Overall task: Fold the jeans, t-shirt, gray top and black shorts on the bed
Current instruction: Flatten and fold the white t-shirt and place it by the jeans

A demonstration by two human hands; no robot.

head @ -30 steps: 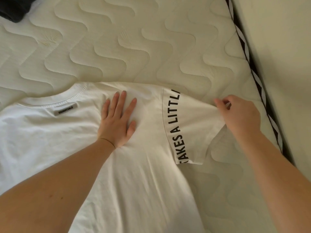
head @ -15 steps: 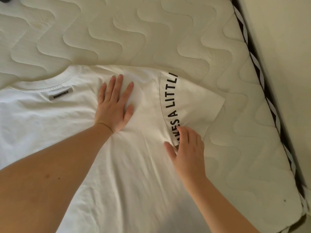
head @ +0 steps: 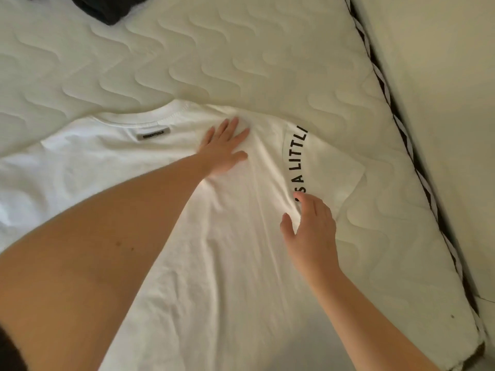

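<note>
A white t-shirt (head: pixel 235 263) lies spread on the quilted mattress (head: pixel 214 57), collar toward the far side, with a grey label below the neckline. Its right sleeve (head: pixel 329 167), folded over and printed with black letters, lies flat at the right. My left hand (head: pixel 225 148) presses flat on the shirt just right of the collar, fingers straight. My right hand (head: pixel 310 226) rests with spread fingers on the shirt's body at the lower end of the lettering, covering some letters. A dark garment (head: pixel 107 9) shows at the top left edge, mostly cut off.
The mattress's right edge has black-and-white piping (head: pixel 417 167), running diagonally beside a pale wall (head: pixel 442 76). Bare mattress lies beyond the collar and to the right of the sleeve.
My right hand let go of the sleeve's end and came down onto the shirt by the lettering. The sleeve now lies flat. My left hand stays pressed in place.
</note>
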